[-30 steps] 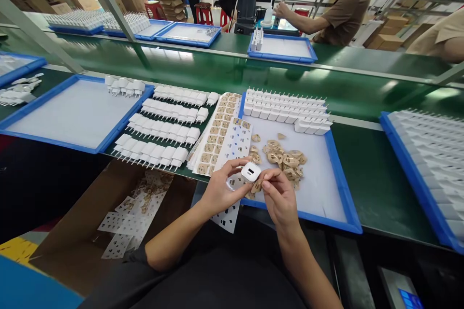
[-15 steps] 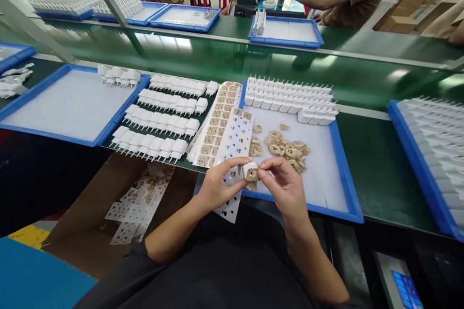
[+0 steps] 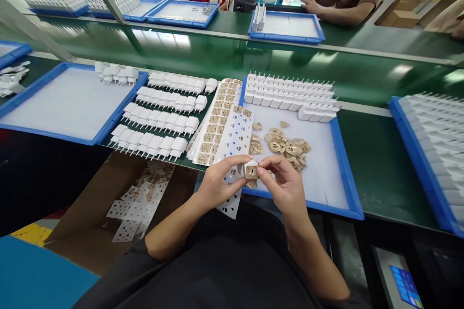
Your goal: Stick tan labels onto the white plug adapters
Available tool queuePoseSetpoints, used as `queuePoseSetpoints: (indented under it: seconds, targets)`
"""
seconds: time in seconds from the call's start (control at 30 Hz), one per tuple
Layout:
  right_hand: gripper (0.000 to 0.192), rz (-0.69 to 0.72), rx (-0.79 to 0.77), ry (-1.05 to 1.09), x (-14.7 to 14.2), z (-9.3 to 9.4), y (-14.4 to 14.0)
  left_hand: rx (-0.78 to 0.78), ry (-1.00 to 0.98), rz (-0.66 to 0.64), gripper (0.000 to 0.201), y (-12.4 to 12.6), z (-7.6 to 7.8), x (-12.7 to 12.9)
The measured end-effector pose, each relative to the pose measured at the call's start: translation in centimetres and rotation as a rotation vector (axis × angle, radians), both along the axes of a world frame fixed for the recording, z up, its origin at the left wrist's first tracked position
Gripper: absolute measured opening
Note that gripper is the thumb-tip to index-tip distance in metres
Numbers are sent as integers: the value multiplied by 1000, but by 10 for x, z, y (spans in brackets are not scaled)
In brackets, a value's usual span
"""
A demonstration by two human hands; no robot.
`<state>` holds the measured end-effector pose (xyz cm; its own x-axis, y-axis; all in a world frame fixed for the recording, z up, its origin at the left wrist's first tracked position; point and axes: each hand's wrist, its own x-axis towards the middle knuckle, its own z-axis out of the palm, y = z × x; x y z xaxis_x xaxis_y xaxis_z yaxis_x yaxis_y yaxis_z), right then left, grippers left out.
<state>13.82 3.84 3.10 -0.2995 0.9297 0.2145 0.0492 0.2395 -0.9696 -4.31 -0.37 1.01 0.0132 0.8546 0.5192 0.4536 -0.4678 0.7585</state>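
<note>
Blue tray (image 3: pixel 346 174) edge: left hand (image 3: pixel 216 184), right hand (image 3: pixel 284 188) both pinching white charger (image 3: pixel 250 170) between fingertips.

A small white plastic charger (image 3: pixel 250 170) bears a tan sticker on its face. Tan loose stickers (image 3: pixel 286 147) lie scattered on a blue-rimmed tray with a white floor (image 3: pixel 339 154). White charger rows (image 3: pixel 159 118) rest on the glossy green conveyor belt (image 3: pixel 362 87). A white backing sheet with tan stickers (image 3: pixel 217 128) shows a grid pattern.
</note>
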Motion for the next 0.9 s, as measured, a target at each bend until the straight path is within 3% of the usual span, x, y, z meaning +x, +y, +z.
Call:
queuePoseSetpoints:
  seconds: [0.37,0.9]
  targets:
    - [8,-97,102,-155,-5,2,-4,38,63,9,35,-1,3,1]
    - [4,-128,244,-247,-12,9,-4,96,78,6,37,-1,5,1]
